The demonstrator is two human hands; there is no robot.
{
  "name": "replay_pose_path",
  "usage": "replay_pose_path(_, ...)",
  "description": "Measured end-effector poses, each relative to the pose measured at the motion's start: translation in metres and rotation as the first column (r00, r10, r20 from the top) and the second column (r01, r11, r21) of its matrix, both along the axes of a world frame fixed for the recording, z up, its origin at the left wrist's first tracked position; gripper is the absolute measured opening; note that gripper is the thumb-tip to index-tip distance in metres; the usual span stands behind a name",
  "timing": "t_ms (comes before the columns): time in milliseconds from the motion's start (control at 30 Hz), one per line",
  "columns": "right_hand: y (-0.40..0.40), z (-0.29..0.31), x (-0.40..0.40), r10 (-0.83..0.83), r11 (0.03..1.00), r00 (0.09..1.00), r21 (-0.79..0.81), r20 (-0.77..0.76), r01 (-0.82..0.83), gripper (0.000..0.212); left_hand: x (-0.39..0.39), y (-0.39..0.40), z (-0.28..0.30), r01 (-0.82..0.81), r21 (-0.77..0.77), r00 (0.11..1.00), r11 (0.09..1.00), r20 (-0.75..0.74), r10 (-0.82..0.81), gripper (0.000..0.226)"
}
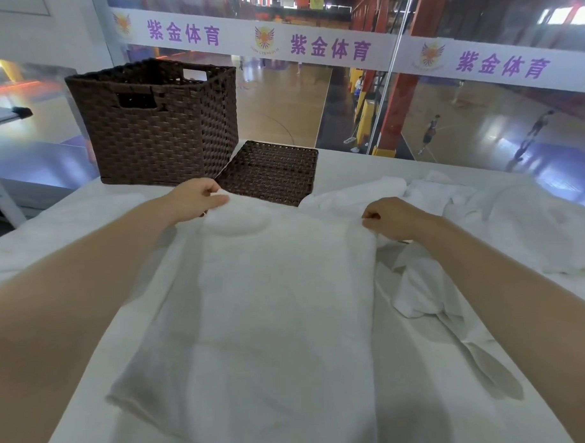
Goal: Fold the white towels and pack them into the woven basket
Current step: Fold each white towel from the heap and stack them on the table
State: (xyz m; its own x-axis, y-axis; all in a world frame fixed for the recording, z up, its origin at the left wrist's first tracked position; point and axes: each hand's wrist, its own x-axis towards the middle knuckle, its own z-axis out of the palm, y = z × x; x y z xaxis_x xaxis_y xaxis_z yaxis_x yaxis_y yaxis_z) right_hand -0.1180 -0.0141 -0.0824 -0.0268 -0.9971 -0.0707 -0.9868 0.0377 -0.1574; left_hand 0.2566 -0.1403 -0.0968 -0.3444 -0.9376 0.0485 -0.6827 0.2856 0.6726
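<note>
A white towel (274, 308) lies spread lengthwise across the middle of the table. My left hand (197, 199) pinches its far left corner, and my right hand (389, 219) pinches its far right corner. The dark brown woven basket (152, 126) stands upright at the far left of the table, with its inside hidden from view. Its flat woven lid (272, 170) lies just right of it, partly under the towel's far edge. More white towels (503, 220) sit crumpled to the right.
The table carries a white cloth (456, 381). Another crumpled towel (423, 289) lies close under my right forearm. Behind the table is a glass wall (396, 95) looking onto a sports hall. A white frame (2, 198) stands at the left edge.
</note>
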Motion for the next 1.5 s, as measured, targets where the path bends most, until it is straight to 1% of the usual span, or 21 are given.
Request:
replay_pose_path(67, -0.001, 0.008, -0.002, 0.006, 0.997, 1.0, -0.08, -0.01, -0.006, 0.024, 0.0, 0.004, 0.007, 0.017, -0.069, 0.998, 0.998, -0.057, -0.021, 0.021)
replay_pose_path(133, 0.0, 0.018, -0.003, 0.007, 0.989, 0.999, -0.147, -0.032, -0.012, 0.024, 0.0, 0.009, 0.016, 0.056, -0.097, 0.992, 0.994, -0.104, -0.066, 0.016)
replay_pose_path(200, 0.003, 0.029, -0.004, 0.003, 0.98, 1.0, -0.197, -0.03, -0.009, 0.022, 0.001, 0.012, 0.026, 0.073, -0.148, 0.99, 0.986, -0.106, -0.089, 0.014)
replay_pose_path(233, 0.006, 0.036, -0.002, -0.005, 0.975, 1.0, -0.221, -0.001, 0.005, 0.02, 0.003, 0.012, 0.032, 0.06, -0.191, 0.993, 0.98, -0.087, -0.078, 0.014)
replay_pose_path(367, 0.017, 0.064, 0.011, -0.048, 0.951, 0.975, -0.288, 0.216, 0.11, 0.018, 0.006, 0.016, 0.053, 0.016, -0.334, 0.999, 0.942, 0.047, 0.0, 0.017)
replay_pose_path(433, 0.024, 0.075, 0.018, -0.059, 0.942, 0.953, -0.298, 0.297, 0.151, 0.016, 0.009, 0.021, 0.063, -0.002, -0.392, 0.997, 0.92, 0.067, 0.031, 0.017)
replay_pose_path(500, 0.038, 0.086, 0.023, -0.062, 0.937, 0.944, -0.307, 0.325, 0.167, 0.013, 0.014, 0.031, 0.072, -0.02, -0.433, 0.998, 0.901, 0.045, 0.043, 0.015)
replay_pose_path(600, 0.07, 0.093, 0.035, -0.039, 0.938, 0.923, -0.304, 0.384, 0.166, 0.011, 0.029, 0.059, 0.076, 0.002, -0.404, 1.0, 0.915, 0.029, 0.01, 0.007)
replay_pose_path(667, 0.095, 0.083, 0.044, -0.022, 0.941, 0.9, -0.295, 0.436, 0.166, 0.011, 0.041, 0.087, 0.07, 0.035, -0.373, 0.999, 0.927, 0.042, -0.02, 0.006)
replay_pose_path(767, 0.133, 0.047, 0.061, -0.014, 0.959, 0.86, -0.236, 0.51, 0.156, 0.011, 0.061, 0.131, 0.041, 0.026, -0.304, 0.999, 0.952, 0.053, -0.01, 0.016)
replay_pose_path(833, 0.157, 0.016, 0.075, -0.034, 0.969, 0.808, -0.177, 0.588, 0.171, 0.012, 0.074, 0.152, 0.01, 0.004, -0.224, 0.998, 0.975, 0.062, 0.01, 0.018)
replay_pose_path(867, 0.167, -0.001, 0.081, -0.045, 0.97, 0.782, -0.16, 0.622, 0.183, 0.012, 0.08, 0.16, -0.006, 0.004, -0.177, 0.999, 0.984, 0.038, 0.003, 0.023)
replay_pose_path(900, 0.177, -0.016, 0.085, -0.05, 0.971, 0.768, -0.15, 0.639, 0.188, 0.012, 0.084, 0.168, -0.021, 0.01, -0.128, 1.0, 0.992, -0.004, -0.01, 0.032)
replay_pose_path(967, 0.193, -0.04, 0.09, -0.022, 0.976, 0.773, -0.153, 0.634, 0.153, 0.013, 0.089, 0.183, -0.045, 0.012, -0.061, 0.997, 0.998, -0.08, -0.016, 0.048)
replay_pose_path(1000, 0.199, -0.05, 0.091, -0.001, 0.979, 0.779, -0.158, 0.627, 0.128, 0.012, 0.091, 0.189, -0.054, 0.003, -0.042, 0.994, 0.999, -0.11, -0.007, 0.051)
replay_pose_path(1033, 0.205, -0.057, 0.093, 0.012, 0.98, 0.783, -0.162, 0.621, 0.114, 0.012, 0.092, 0.196, -0.06, -0.005, -0.028, 0.99, 1.0, -0.138, 0.001, 0.049)
replay_pose_path(1100, 0.213, -0.069, 0.095, 0.022, 0.979, 0.801, -0.175, 0.598, 0.104, 0.012, 0.095, 0.207, -0.072, -0.011, 0.004, 0.984, 1.0, -0.175, 0.012, 0.033)
replay_pose_path(1200, 0.222, -0.079, 0.096, 0.025, 0.977, 0.817, -0.185, 0.576, 0.101, 0.009, 0.099, 0.217, -0.083, 0.007, -0.053, 0.99, 0.999, -0.139, -0.014, 0.02)
replay_pose_path(1300, 0.232, -0.084, 0.092, 0.055, 0.987, 0.836, -0.156, 0.547, 0.037, 0.011, 0.106, 0.22, -0.087, 0.063, -0.128, 0.994, 0.99, -0.081, -0.074, 0.018)
replay_pose_path(1400, 0.24, -0.084, 0.093, 0.114, 0.986, 0.855, -0.164, 0.506, -0.034, 0.01, 0.114, 0.223, -0.087, 0.112, -0.112, 0.99, 0.987, -0.076, -0.121, 0.009)
replay_pose_path(1500, 0.242, -0.082, 0.093, 0.16, 0.983, 0.876, -0.157, 0.455, -0.098, 0.011, 0.119, 0.228, -0.085, 0.189, -0.138, 0.981, 0.972, -0.028, -0.194, 0.008)
